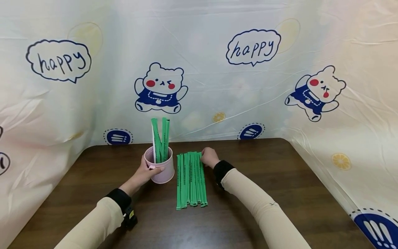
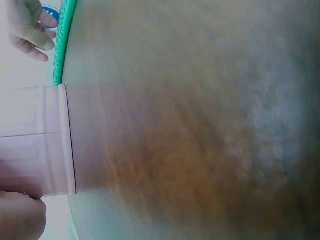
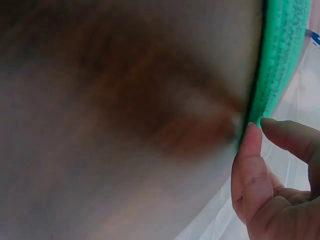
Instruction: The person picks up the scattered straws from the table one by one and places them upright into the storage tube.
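Brown tabletop meets patterned cloth in my head view; my left hand grips a pink cup. Green strips lie right of it, long axes running away from me, my right hand nearer, at their far end. Left wrist: cup just beside strips. Right wrist: thumb and forefinger nearly meet there; pinching or not, I can't tell.

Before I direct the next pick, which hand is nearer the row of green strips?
Right. The right hand is at the far right corner of the row of green strips; the left hand is farther off, to their left, holding the pink cup.
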`<state>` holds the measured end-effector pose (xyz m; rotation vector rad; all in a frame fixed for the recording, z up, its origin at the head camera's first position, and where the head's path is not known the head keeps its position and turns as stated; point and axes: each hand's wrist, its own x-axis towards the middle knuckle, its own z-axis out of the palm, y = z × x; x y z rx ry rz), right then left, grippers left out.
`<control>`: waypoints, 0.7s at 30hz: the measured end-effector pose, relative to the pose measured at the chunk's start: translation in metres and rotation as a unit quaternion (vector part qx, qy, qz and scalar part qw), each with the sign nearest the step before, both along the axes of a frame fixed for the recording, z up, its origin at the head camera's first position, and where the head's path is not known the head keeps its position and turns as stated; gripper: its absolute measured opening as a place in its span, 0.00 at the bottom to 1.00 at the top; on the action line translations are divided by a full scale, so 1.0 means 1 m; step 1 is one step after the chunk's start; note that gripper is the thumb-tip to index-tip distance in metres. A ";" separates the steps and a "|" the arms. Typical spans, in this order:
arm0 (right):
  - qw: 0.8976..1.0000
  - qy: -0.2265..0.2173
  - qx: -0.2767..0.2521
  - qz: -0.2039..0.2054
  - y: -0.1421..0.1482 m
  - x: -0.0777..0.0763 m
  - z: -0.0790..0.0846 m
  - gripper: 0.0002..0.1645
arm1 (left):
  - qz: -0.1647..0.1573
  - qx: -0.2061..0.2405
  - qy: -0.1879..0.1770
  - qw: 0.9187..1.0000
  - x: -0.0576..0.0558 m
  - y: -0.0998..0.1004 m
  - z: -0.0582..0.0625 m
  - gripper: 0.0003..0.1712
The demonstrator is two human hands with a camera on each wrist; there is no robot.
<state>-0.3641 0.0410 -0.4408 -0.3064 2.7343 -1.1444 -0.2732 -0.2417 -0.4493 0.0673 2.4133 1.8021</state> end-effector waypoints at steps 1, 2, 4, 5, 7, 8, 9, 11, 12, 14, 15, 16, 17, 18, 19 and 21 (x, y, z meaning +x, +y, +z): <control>1.000 0.001 0.000 0.003 0.000 0.000 -0.002 0.06 | 0.000 0.000 -0.002 1.000 0.000 0.001 0.000 0.61; 1.000 0.000 0.001 0.006 -0.001 -0.001 -0.003 0.15 | 0.001 0.001 -0.002 1.000 0.000 0.001 0.001 0.61; 1.000 -0.002 0.004 0.011 -0.002 -0.001 -0.004 0.28 | 0.003 0.004 -0.005 1.000 0.000 0.002 0.001 0.61; 1.000 -0.005 0.009 0.013 -0.002 -0.001 -0.005 0.30 | 0.004 0.004 -0.006 1.000 0.001 0.002 0.001 0.61; 1.000 -0.001 0.007 0.010 -0.002 0.000 -0.004 0.26 | 0.005 0.003 -0.008 1.000 0.001 0.002 0.001 0.61; 1.000 -0.003 0.011 0.009 -0.003 0.000 -0.004 0.26 | 0.005 0.004 -0.008 1.000 0.001 0.002 0.001 0.61; 1.000 -0.003 0.014 0.007 -0.003 0.000 -0.004 0.25 | 0.004 0.003 -0.008 1.000 0.002 0.002 0.001 0.61; 1.000 -0.003 0.020 0.004 -0.004 0.000 -0.004 0.24 | 0.003 0.003 -0.006 1.000 0.002 0.002 0.001 0.62; 1.000 -0.001 0.021 0.002 -0.004 0.000 -0.004 0.24 | 0.004 0.005 -0.005 1.000 0.001 0.002 0.000 0.62; 0.999 -0.008 0.033 0.004 -0.006 -0.001 -0.004 0.33 | 0.004 0.007 -0.003 1.000 0.001 0.002 0.000 0.62; 0.999 -0.007 0.033 0.003 -0.006 0.000 -0.005 0.34 | 0.003 0.006 -0.002 1.000 0.001 0.001 0.000 0.62; 1.000 -0.008 0.030 0.001 -0.006 0.000 -0.005 0.35 | 0.002 0.007 -0.001 1.000 0.001 0.001 0.000 0.62; 1.000 -0.008 0.026 -0.001 -0.006 0.001 -0.005 0.35 | 0.002 0.008 0.000 1.000 0.001 0.001 -0.001 0.61; 1.000 -0.009 0.024 -0.002 -0.007 0.002 -0.005 0.35 | 0.002 0.008 0.000 1.000 0.001 0.002 -0.001 0.61; 1.000 -0.011 0.021 -0.002 -0.007 0.002 -0.004 0.34 | 0.002 0.006 0.000 1.000 0.002 0.001 -0.001 0.61; 1.000 -0.014 0.018 0.000 -0.008 0.003 -0.004 0.31 | 0.001 0.004 0.000 1.000 0.002 0.001 0.000 0.62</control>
